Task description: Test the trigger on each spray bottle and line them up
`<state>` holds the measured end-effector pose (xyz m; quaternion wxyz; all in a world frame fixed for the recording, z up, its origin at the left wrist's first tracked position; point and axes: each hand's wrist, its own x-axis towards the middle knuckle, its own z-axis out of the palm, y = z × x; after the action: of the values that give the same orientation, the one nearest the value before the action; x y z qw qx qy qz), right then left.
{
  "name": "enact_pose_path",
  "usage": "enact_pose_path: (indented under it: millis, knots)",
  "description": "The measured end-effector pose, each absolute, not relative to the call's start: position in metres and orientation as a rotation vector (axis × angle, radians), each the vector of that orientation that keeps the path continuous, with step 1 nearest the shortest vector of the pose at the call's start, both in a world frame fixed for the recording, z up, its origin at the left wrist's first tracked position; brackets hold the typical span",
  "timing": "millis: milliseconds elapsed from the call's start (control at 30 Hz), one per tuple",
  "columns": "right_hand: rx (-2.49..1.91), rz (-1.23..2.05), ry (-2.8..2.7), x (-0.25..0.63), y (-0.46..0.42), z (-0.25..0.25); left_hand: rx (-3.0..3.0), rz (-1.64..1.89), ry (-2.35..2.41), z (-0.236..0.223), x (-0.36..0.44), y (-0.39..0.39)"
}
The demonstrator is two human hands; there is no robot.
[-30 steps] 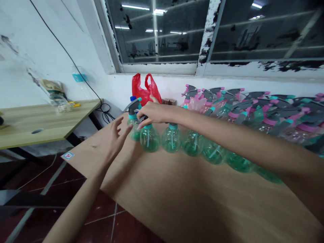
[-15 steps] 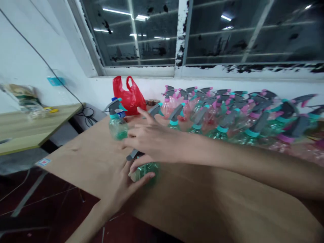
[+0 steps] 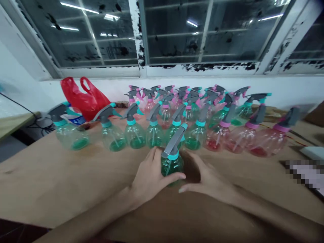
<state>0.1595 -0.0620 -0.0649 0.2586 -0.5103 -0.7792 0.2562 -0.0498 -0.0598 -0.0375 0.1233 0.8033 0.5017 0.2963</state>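
A green spray bottle [image 3: 172, 164] with a grey trigger head and teal collar stands near the middle of the table. My left hand [image 3: 152, 175] wraps around its left side, thumb across the front. To its right, my right hand [image 3: 205, 177] is curved with thumb and fingers apart, close to the bottle but with a gap showing. Just behind my hands runs a front row of spray bottles: green ones such as a teal-collared bottle [image 3: 135, 135], and pink ones such as a pink-collared bottle [image 3: 219, 135] to the right.
Many more spray bottles [image 3: 165, 111] crowd the back by the wall. A red plastic bag [image 3: 87, 98] sits at the back left. At the right lies a blurred-out flat object [image 3: 306, 175] beside a white item [image 3: 314, 152]. The wooden table [image 3: 50, 182] extends left.
The view has swung right. My left hand has gripped a green spray bottle and carried it rightward in front of the row. My right hand has moved from above the bottle to its right side.
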Motion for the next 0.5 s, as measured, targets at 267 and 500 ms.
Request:
enact_pose_path:
  millis: [267, 500]
  knots:
    - [-1.179, 0.8, -2.047, 0.159, -0.051, -0.073, 2.409, 0.829, 1.292, -0.022, -0.007, -0.046]
    - [-0.979, 0.77, -2.092, 0.168, -0.042, -0.067, 1.976, 0.949, 0.954, -0.001, 0.01, -0.025]
